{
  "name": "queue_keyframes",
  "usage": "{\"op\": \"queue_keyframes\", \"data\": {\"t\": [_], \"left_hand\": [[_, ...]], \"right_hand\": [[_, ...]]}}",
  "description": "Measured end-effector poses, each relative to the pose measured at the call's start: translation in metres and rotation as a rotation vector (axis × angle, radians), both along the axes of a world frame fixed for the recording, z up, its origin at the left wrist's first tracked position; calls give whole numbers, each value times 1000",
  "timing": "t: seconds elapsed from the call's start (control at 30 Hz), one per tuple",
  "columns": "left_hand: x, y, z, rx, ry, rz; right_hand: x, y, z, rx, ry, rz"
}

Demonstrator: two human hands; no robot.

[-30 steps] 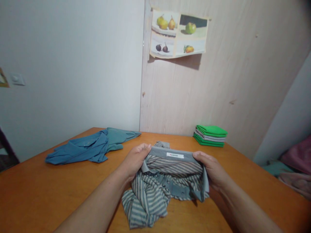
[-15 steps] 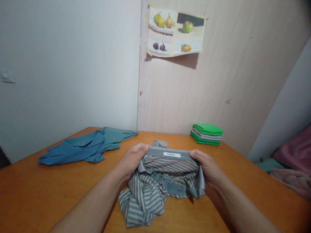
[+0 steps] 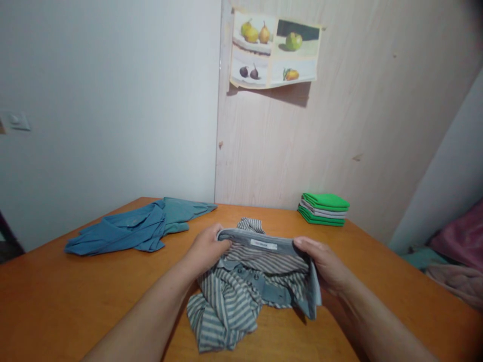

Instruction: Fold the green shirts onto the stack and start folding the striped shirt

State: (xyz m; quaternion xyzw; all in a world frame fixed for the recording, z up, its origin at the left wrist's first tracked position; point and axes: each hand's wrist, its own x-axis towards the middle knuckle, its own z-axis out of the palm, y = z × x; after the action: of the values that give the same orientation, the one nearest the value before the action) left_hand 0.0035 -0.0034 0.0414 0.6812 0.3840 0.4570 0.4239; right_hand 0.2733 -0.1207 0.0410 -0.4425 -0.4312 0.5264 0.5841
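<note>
Fingers of left hand and right hand closed on grey collar of striped shirt, label between.

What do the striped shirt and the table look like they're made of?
Striped shirt: thin, matte cloth, perhaps cotton, judging by its soft folds and creases. Table: smooth, with a faint sheen; its even orange-brown surface suggests wood or wood-look laminate, I can't tell which.

Orange-brown table is spreading across foreground. Pale wall is rising at left, bearing white switch plate. Wood-grained panel is standing beside it, vertical seam running between. Poster of four fruit pictures is hanging on panel, casting shadow below. Another pale wall is slanting at far right.
</note>
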Motion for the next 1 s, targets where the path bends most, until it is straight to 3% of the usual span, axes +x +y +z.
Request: {"op": "queue_keyframes", "data": {"t": [0.1, 0.23, 0.33, 0.43, 0.63, 0.77, 0.9, 1.0], "left_hand": [[1, 9, -8, 11, -80, 92], [4, 10, -13, -250, -225, 0], [7, 7, -14, -455, -342, -48], [9, 6, -12, -560, -456, -70], [8, 4, -2, -732, -572, -95], [7, 0, 6, -739, -651, -146], [4, -4, 14, -669, -669, -192], [3, -6, 18, -635, -666, -229]], "right_hand": [[-7, -10, -1, -87, -106, 303], [-14, -17, -4, -60, -421, 591], [-16, -15, -4, 84, -605, 664], [-18, -14, 0, 193, -693, 693], [-25, -20, 10, 249, -668, 771], [-26, -19, 1, 169, -503, 636], [-17, -6, -13, 63, -336, 253], [-9, 7, -17, 77, -369, 10]]}}
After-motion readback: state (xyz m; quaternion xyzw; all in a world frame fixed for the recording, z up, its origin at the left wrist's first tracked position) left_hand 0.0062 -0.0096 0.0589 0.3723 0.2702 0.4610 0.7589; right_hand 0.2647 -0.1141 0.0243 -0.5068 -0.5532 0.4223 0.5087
